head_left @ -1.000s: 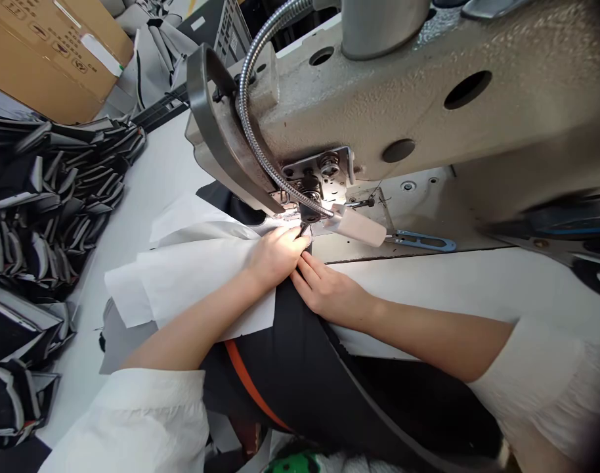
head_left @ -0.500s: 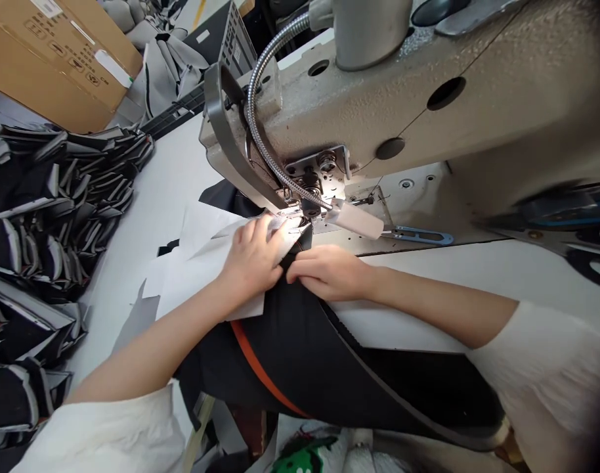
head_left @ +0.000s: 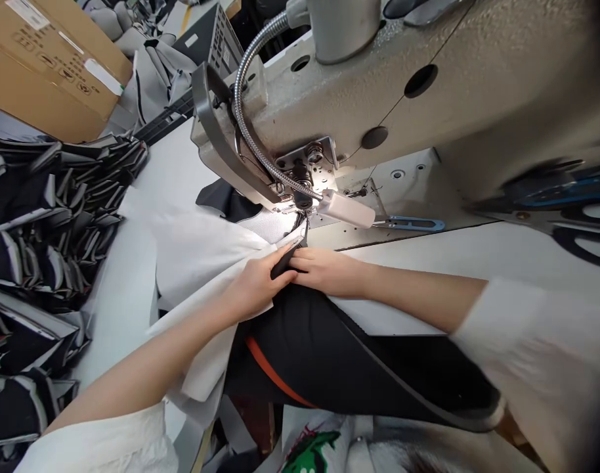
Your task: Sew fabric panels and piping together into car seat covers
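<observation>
Under the presser foot of the sewing machine (head_left: 300,98) lies the edge of a black fabric piece (head_left: 339,355) with an orange stripe (head_left: 275,374). A white lining sheet (head_left: 192,243) joins it there and spreads to the left. My left hand (head_left: 258,284) pinches the lining and black edge between thumb and fingers, just in front of the needle area. Close beside it, my right hand (head_left: 327,272) is closed on the black fabric; its fingertips are partly hidden by the folds. The fabric's lower part hangs over the table front towards my lap.
Stacks of black and grey sewn pieces (head_left: 29,223) line the left side. A cardboard box (head_left: 54,72) and a dark crate (head_left: 209,43) stand behind. Blue thread snips (head_left: 413,224) lie on the machine bed, and black-handled scissors (head_left: 583,240) at the right.
My left hand has drawn back from the presser foot towards me and now grips the edge near my right hand. The white lining has been opened out and shifted leftwards. The view has moved slightly.
</observation>
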`<action>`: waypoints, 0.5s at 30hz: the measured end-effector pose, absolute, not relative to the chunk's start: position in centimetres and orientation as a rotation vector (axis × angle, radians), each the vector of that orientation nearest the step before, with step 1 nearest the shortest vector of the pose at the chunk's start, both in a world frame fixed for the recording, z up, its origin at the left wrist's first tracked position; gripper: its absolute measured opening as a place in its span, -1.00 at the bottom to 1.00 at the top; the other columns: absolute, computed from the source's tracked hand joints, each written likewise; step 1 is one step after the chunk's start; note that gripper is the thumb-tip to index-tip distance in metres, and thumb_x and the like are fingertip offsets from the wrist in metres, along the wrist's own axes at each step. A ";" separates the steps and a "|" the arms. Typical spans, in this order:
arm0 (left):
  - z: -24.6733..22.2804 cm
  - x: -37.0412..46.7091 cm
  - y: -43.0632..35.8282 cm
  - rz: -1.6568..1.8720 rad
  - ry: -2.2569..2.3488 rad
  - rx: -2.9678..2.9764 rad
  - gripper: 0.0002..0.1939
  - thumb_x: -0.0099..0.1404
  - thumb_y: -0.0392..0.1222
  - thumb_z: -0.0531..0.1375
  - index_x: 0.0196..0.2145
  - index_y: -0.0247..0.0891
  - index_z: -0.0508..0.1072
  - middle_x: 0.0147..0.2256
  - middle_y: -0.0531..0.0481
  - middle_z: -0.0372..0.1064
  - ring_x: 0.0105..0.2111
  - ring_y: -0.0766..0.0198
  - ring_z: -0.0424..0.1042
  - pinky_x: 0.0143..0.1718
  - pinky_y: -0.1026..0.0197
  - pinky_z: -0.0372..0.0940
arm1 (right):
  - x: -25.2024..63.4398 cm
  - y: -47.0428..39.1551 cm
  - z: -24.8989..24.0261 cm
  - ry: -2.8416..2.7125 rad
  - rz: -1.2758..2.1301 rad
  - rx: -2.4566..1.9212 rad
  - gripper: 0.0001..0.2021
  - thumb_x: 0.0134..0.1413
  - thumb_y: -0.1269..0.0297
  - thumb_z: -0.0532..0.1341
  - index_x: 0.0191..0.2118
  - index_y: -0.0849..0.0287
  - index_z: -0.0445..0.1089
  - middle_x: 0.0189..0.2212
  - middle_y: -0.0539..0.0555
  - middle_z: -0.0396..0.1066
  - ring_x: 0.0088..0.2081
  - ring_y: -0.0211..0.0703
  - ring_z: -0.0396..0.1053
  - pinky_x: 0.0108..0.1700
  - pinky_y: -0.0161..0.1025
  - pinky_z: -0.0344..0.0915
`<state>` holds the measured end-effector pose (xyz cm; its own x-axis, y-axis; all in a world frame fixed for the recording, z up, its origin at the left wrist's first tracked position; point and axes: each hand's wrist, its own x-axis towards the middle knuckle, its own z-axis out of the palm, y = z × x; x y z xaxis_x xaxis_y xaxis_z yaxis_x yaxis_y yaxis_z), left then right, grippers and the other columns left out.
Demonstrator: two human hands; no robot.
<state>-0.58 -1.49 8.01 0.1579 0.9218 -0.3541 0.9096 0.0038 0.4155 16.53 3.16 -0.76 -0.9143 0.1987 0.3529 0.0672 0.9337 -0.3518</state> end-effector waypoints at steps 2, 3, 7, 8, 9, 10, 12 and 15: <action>7.9 -1.1 -1.0 0.128 1.648 1.783 -0.39 0.19 -0.17 0.12 0.21 -0.22 0.20 0.19 -0.02 0.20 0.18 0.08 0.19 0.21 0.08 0.09 | 19.3 3.0 -0.7 -2.672 0.408 -0.150 -0.61 0.19 0.52 -0.04 0.11 0.28 0.27 0.12 0.30 0.22 0.19 -0.04 0.13 0.18 0.00 0.11; 8.0 -1.4 -0.6 0.152 1.588 1.738 -0.38 0.17 -0.21 0.11 0.21 -0.23 0.20 0.20 -0.02 0.18 0.18 0.08 0.18 0.22 0.08 0.08 | 20.1 2.9 -0.6 -2.671 0.396 -0.103 -0.55 0.16 0.52 -0.01 0.17 0.27 0.21 0.17 0.30 0.16 0.22 -0.03 0.07 0.22 0.03 0.05; 8.9 -1.8 0.9 0.150 1.343 1.613 -0.34 0.12 -0.36 0.03 0.21 -0.21 0.19 0.13 -0.01 0.29 0.07 0.12 0.32 0.12 0.09 0.22 | 19.3 2.4 -0.2 -2.679 0.382 0.048 -0.47 0.08 0.41 0.12 0.21 0.14 0.16 0.17 0.24 0.17 0.22 0.04 0.06 0.26 0.18 -0.11; 9.0 -1.7 1.1 0.128 1.320 1.621 -0.33 0.10 -0.38 0.02 0.21 -0.21 0.19 0.11 -0.01 0.31 0.05 0.13 0.34 0.09 0.09 0.25 | 18.5 2.4 -0.2 -2.667 0.340 0.026 -0.51 0.10 0.42 0.10 0.18 0.12 0.19 0.12 0.23 0.22 0.20 0.03 0.11 0.24 0.18 -0.09; 8.9 -1.5 1.2 0.101 1.323 1.658 -0.31 0.09 -0.40 0.01 0.22 -0.21 0.18 0.12 -0.02 0.30 0.05 0.13 0.34 0.09 0.10 0.25 | 17.8 2.3 -0.2 -2.653 0.284 -0.017 -0.57 0.14 0.44 0.07 0.14 0.13 0.23 0.06 0.23 0.29 0.15 -0.01 0.18 0.22 0.13 -0.02; 8.8 -1.3 1.1 0.064 1.351 1.719 -0.28 0.07 -0.41 0.00 0.23 -0.22 0.16 0.14 -0.04 0.26 0.08 0.12 0.32 0.10 0.11 0.24 | 17.2 2.3 -0.2 -2.646 0.221 -0.055 -0.63 0.18 0.48 0.02 0.08 0.17 0.29 -0.03 0.22 0.35 0.07 -0.06 0.26 0.18 0.05 0.07; 8.4 -0.8 1.0 -0.061 1.439 1.874 -0.23 0.05 -0.42 0.01 0.27 -0.24 0.08 0.18 -0.09 0.20 0.10 0.11 0.30 0.09 0.12 0.25 | 16.6 2.4 -0.2 -2.646 0.117 -0.075 -0.69 0.21 0.52 -0.05 -0.08 0.23 0.38 -0.21 0.18 0.43 -0.10 -0.15 0.37 0.06 -0.10 0.22; 8.1 -0.1 0.9 -0.276 1.521 2.064 -0.20 0.09 -0.40 0.02 0.30 -0.29 -0.02 0.12 -0.18 0.29 -0.04 0.09 0.43 -0.08 0.14 0.36 | 17.2 2.3 -0.1 -2.632 0.076 -0.018 -0.72 0.22 0.53 -0.05 -0.21 0.22 0.38 -0.34 0.12 0.42 -0.21 -0.21 0.38 -0.07 -0.22 0.28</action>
